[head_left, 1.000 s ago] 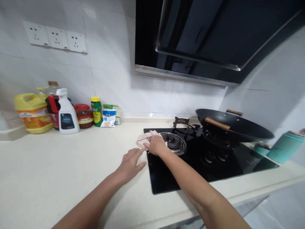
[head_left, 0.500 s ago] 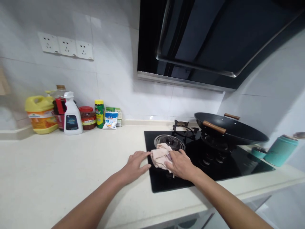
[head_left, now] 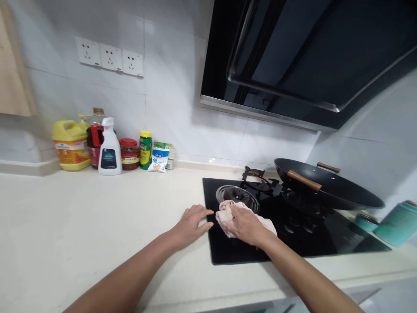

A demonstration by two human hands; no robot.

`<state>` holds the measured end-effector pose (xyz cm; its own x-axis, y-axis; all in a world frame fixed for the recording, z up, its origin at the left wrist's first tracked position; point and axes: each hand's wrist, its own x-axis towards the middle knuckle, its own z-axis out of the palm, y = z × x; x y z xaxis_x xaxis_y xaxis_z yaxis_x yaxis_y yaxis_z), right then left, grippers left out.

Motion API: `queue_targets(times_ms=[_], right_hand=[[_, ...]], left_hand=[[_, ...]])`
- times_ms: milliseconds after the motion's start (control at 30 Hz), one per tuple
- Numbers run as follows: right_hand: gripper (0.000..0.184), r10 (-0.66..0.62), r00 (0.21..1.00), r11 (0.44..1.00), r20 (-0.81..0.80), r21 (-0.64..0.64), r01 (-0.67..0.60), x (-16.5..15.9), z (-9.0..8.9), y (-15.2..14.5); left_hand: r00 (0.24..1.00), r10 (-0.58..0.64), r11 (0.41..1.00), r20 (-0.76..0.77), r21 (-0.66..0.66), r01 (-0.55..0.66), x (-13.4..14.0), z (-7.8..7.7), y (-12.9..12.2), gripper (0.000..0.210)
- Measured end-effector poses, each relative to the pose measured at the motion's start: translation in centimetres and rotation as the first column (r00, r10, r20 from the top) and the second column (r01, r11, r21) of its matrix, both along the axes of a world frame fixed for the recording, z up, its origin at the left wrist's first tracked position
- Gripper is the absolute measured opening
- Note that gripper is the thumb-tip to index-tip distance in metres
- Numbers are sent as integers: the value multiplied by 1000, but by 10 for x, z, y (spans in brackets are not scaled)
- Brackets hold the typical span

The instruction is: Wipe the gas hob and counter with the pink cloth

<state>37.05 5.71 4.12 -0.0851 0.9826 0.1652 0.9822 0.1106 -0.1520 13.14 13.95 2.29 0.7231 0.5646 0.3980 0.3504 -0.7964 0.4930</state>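
Note:
Under my right hand [head_left: 245,224] is a pale pink cloth [head_left: 224,216], bunched and pressed onto the black glass gas stove [head_left: 234,254]. The cloth lies just in front of the left burner [head_left: 237,198], whose pan support is off. My left hand [head_left: 193,224] is at the stove's left edge, thumb and fingers apart and nothing held. Its fingertips reach over the glass, a little short of the cloth. Part of the cloth shows beyond my right wrist; the fingers' grip on it is partly hidden.
A black wok [head_left: 329,182] with wooden handles sits on the right burner. The removed pan support [head_left: 257,178] stands behind the left burner. Teal canisters [head_left: 395,224] are at the right. Left along the wall stand a spray bottle [head_left: 110,150], a yellow jug [head_left: 71,145] and jars. A range hood [head_left: 276,65] hangs above.
The view has turned slightly, shifting the scene rightward. My right hand has moved the cloth a bit toward the right, and the cloth now spreads out past my wrist. My left hand stays open.

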Motion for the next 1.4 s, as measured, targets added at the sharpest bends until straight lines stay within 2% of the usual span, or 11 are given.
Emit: queue_targets(times_ms=[67,300,533,633,733,833,1033,1200,1400], right_hand=[[76,7,1000,1000,10,-21,-7,-4,-2,6],[86,3,999,997,-34,-83,-6,-21,5,34],[95,-97,993,990,-68,-107,89,-45,9,81],[97,-127,990,985,-54,-128,119,-49,15,91],[88,-89,994,993,-57,-78,85,-46,16,83],[74,-42,998,999,-49,-23,41,-34,11,60],[48,39,997,997,-68,62,-35,18,-2,12],[32,65,998,998,-27,-14,-65,62,6,-6],[36,55,991,995,119,-95,-44,94,21,-8]], left_hand=[[1000,-14,1000,-14,2,14,1,-1,0,32],[998,-63,998,-2,6,63,5,-8,4,24],[993,111,992,44,-71,-108,-5,-4,17,34],[985,163,984,56,-89,-157,-6,-4,20,43],[988,140,987,61,-92,-134,-7,-3,20,46],[991,122,989,46,-85,-118,-8,-1,19,45],[997,71,995,-43,-61,-73,-8,1,17,43],[997,54,996,-58,-74,-58,-10,3,14,40],[996,45,998,-81,-43,-49,-9,6,11,37]])
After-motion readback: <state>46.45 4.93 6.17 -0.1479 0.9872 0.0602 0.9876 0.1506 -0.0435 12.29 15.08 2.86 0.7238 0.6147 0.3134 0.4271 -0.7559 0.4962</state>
